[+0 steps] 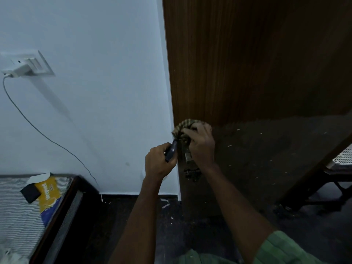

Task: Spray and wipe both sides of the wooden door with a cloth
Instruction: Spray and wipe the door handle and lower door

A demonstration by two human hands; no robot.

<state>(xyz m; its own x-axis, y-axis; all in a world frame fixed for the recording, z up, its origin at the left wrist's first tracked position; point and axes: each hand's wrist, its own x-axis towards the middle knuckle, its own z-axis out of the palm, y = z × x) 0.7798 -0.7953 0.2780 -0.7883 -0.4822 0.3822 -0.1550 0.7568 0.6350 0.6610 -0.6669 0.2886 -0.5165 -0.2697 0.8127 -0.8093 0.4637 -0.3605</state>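
Observation:
The brown wooden door (247, 60) fills the upper right, its edge facing me beside the white wall. My right hand (201, 143) grips a bunched striped cloth (183, 128) and presses it against the door's edge just above the lock. My left hand (159, 161) curls round the dark door handle (172, 151) at that edge. A metal latch plate (187, 156) and a small bolt (191, 173) sit just below my right hand. No spray bottle shows.
A bed with a striped mattress (21, 212) stands at the lower left, with a yellow pack (48, 195) and a black item (30, 193) on it. A charger (18, 70) and cable hang from the wall socket. A dark furniture frame (323, 189) stands at the right.

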